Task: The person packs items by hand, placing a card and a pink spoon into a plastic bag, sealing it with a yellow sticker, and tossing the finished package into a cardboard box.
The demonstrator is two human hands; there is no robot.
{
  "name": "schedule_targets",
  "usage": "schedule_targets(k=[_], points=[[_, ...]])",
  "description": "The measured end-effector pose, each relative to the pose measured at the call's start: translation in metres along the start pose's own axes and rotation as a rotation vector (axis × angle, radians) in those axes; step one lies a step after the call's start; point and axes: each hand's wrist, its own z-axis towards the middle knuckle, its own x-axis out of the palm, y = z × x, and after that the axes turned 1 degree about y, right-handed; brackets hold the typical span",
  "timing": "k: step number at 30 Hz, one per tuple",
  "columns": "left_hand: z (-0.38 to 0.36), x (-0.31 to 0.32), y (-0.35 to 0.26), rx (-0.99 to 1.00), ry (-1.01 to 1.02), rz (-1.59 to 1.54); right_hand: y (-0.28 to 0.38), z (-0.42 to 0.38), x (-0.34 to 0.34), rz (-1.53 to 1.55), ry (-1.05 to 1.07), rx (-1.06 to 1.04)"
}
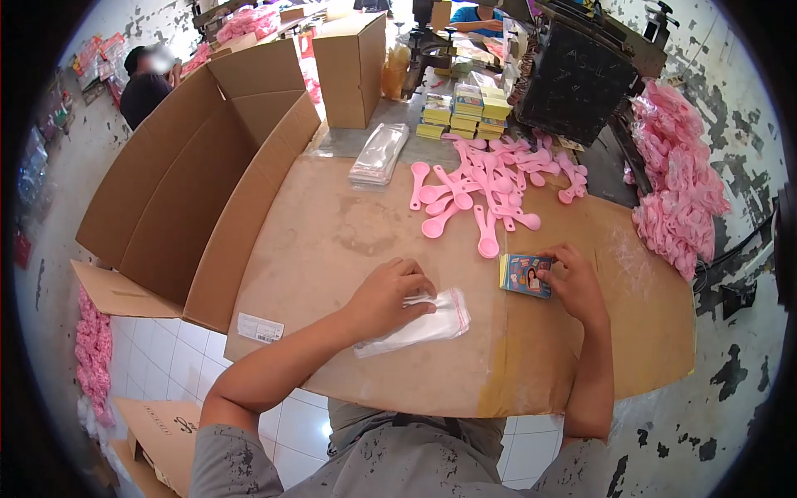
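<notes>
My left hand (393, 300) rests over a small pile of clear plastic bags (444, 322) on the cardboard-covered table, its fingers and thumb curled at the upper bag's edge. To the right, my right hand (574, 280) grips a stack of printed cards (523, 275), thumb on top and fingers along the far side. The top card is blue with a picture on it; yellowish edges show below. Beyond both hands lies a loose heap of pink measuring spoons (490, 178).
A large open cardboard box (249, 207) stands at the left. Farther back are more clear bags (379, 154), stacked card bundles (466, 101), an upright carton (349, 75) and a black machine (573, 83). Pink bagged goods (677, 183) hang at right. A person (148, 87) sits far left.
</notes>
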Motion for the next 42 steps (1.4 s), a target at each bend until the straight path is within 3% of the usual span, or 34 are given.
schedule_targets(k=[4, 8, 11, 14, 17, 20, 23, 29, 32, 38, 41, 42], points=[[0.001, 0.002, -0.007, -0.222, 0.015, -0.168, -0.005, 0.003, 0.001, 0.005, -0.042, -0.031], [-0.002, 0.009, 0.003, -0.055, -0.037, -0.062, 0.017, -0.003, 0.000, 0.194, -0.005, -0.013], [-0.003, 0.010, 0.005, 0.012, -0.045, -0.035, 0.033, -0.010, 0.022, 0.633, 0.081, 0.075], [-0.002, 0.006, -0.001, -0.029, -0.050, -0.106, 0.046, -0.014, 0.048, 0.599, 0.167, -0.076], [-0.003, 0.005, -0.006, -0.147, -0.077, -0.333, 0.054, -0.011, 0.054, 0.032, 0.194, -0.306], [-0.004, 0.005, 0.000, -0.228, -0.044, -0.639, 0.049, -0.011, 0.059, -0.010, 0.127, -0.417], [-0.002, 0.003, 0.001, -0.337, 0.057, -0.970, 0.063, -0.014, 0.043, 0.157, 0.239, -0.128], [0.002, -0.001, -0.011, -0.405, 0.049, -1.055, 0.056, -0.014, 0.064, 0.826, -0.140, 0.012], [0.002, 0.000, -0.010, -0.402, 0.036, -1.008, 0.059, -0.015, 0.065, 0.861, -0.148, 0.029], [-0.002, 0.004, -0.014, -0.387, 0.117, -0.864, 0.058, -0.012, 0.056, 0.278, 0.060, -0.387], [-0.003, 0.004, -0.022, -0.348, 0.171, -0.762, 0.078, -0.021, 0.065, 0.648, 0.177, -0.016], [-0.003, 0.004, -0.024, -0.337, 0.171, -0.762, 0.082, -0.021, 0.069, 0.747, 0.118, 0.010]])
